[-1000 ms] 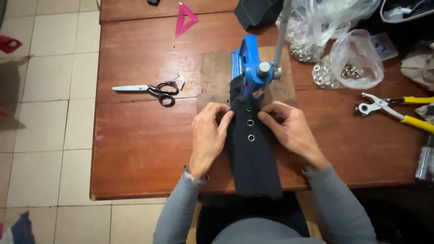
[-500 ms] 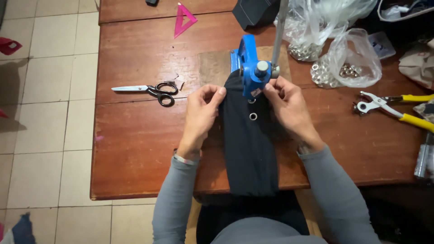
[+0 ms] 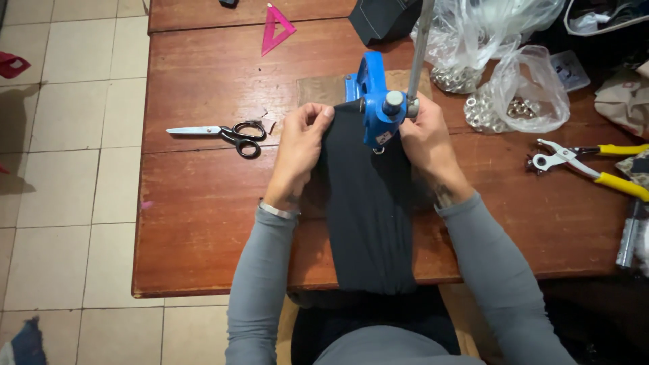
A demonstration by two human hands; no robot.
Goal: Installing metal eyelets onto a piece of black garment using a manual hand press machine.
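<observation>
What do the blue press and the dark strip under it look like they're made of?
The blue press looks like painted cast metal, glossy with a bare steel lever. The dark strip appears to be matte woven fabric, draping limply over the table edge.

Off to the side there's a pair of black-handled steel scissors (image 3: 223,133), a pink plastic triangle ruler (image 3: 276,27) at the far edge, yellow-handled punch pliers (image 3: 589,164), and clear plastic bags of metal eyelets (image 3: 514,94), all on the brown wooden table (image 3: 203,223) over a beige tiled floor (image 3: 61,169).
</observation>
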